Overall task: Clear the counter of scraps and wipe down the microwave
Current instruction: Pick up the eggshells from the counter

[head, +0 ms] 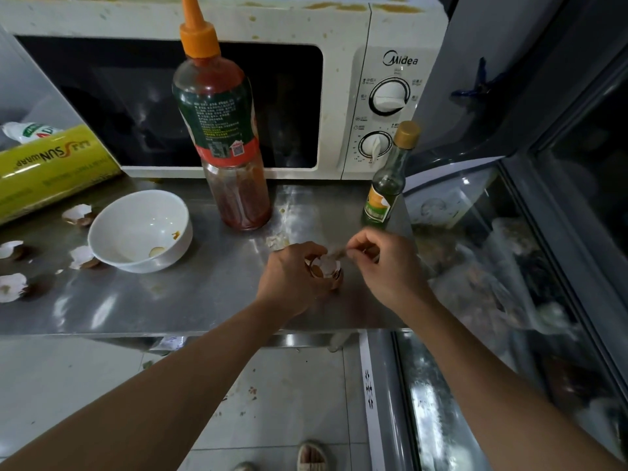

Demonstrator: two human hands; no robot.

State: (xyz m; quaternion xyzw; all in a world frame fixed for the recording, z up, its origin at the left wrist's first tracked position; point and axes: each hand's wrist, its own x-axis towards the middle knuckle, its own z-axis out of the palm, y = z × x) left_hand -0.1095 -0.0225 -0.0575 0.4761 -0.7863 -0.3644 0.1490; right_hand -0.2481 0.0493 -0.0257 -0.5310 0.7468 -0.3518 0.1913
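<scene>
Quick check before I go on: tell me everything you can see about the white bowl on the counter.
The white bowl looks like glazed ceramic, round and deep, standing upright on the steel counter, left of the sauce bottle and in front of the microwave. It is nearly empty: a brownish smear on its inner right wall and a small pale scrap near the bottom. One eggshell piece lies against its left base. Neither hand touches it.

Both forearms are extended over the steel counter (204, 294). The left hand (289, 278) is curled around stacked eggshells (324, 268); the right hand's (384, 263) fingertips are pinched just beside them.
</scene>
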